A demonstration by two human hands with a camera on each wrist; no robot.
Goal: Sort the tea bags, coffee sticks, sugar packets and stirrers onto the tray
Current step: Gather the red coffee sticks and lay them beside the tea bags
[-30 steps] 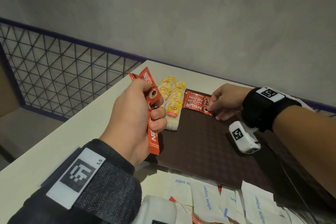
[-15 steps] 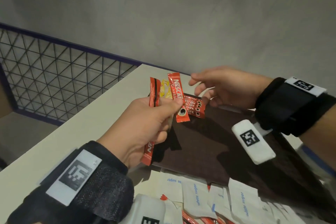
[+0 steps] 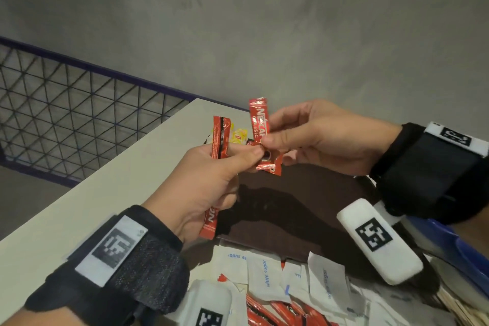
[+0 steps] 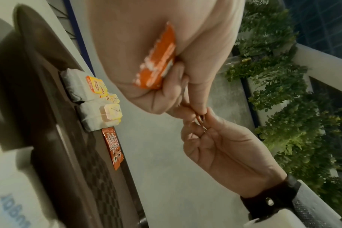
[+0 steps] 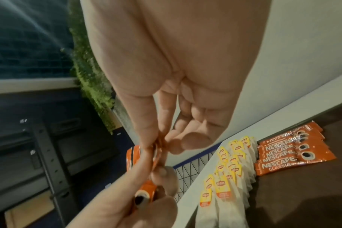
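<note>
A grey plaster wall and a dark wire-mesh railing [image 3: 66, 119] back the pale desk [image 3: 87, 209], which carries a dark brown rectangular tray [image 3: 304, 206].

Left hand [image 3: 209, 182]: grasps a bundle of red foil coffee sticks [image 3: 220, 140] in curled fingers and presents one stick for transfer.

Right hand [image 3: 315, 135]: pinches that presented red foil coffee stick [image 3: 260, 124] between thumb and fingertips, probably so that sticks reach the tray one at a time.

At the tray's far-left corner, white paper tea bags with yellow tags [image 5: 230, 174] lie in a row. A row of red coffee sticks [image 5: 291, 148] lies just beside them, one kind per group.

White paper sugar packets [image 3: 267, 275] lie unsorted at the desk's near edge.
</note>
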